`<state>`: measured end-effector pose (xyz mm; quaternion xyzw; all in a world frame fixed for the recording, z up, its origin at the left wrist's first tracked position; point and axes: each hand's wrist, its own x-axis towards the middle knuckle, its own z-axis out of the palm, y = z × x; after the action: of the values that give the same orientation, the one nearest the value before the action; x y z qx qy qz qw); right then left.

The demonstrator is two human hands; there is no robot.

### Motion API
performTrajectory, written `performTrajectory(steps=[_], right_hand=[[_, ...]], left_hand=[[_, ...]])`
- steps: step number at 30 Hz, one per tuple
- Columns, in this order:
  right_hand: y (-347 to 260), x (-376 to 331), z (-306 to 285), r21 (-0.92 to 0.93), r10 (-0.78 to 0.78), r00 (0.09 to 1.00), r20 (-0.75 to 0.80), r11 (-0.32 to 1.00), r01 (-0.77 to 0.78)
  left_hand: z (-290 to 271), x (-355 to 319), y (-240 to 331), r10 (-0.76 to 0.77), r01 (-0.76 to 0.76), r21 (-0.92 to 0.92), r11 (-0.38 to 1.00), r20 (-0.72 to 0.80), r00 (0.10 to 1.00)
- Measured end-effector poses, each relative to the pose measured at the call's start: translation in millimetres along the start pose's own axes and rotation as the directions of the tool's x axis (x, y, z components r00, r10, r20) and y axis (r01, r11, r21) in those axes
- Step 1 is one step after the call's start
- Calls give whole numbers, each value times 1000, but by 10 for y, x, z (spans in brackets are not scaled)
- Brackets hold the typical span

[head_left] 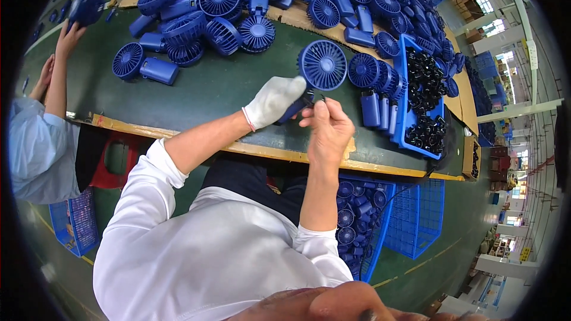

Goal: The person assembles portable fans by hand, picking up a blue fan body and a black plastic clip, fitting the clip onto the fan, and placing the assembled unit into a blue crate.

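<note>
My left hand (275,101), in a white glove, is closed around the handle of a blue handheld fan (323,65). Its round grille points away from me, over the green table. Close to the handle, my bare right hand (329,129) pinches a small black part (322,99); its exact shape is too small to make out. Just right of the held fan, several similar fans (370,108) lie in a row with their handles toward me. Beside them, a blue tray (421,151) holds a pile of black ring-like parts (423,80).
A large heap of blue fans (357,0) lies on cardboard along the table's far side. More loose fans (159,70) lie at the left. Below the yellow table edge (238,144) stands a crate of fans (360,214). At far left, a co-worker (44,148) handles a fan.
</note>
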<state>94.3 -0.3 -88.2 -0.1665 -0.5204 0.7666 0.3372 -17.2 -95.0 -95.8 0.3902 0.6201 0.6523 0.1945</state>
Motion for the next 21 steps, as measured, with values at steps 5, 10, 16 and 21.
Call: performTrajectory(steps=[5,10,16,21], right_hand=[[171,-24,-24,-37,27,999,-31,999,-28],[238,25,-162,-48,73,996,-55,996,-75],[297,115,-42,100,211,977,23,972,-212],[259,185,3,-49,230,973,13,972,-230]], left_hand=[[45,24,128,-151,144,311,939,0,989],[84,47,104,-141,117,442,889,22,990],[51,29,14,-66,46,470,882,27,997],[84,-1,-67,-262,303,-305,903,167,950]])
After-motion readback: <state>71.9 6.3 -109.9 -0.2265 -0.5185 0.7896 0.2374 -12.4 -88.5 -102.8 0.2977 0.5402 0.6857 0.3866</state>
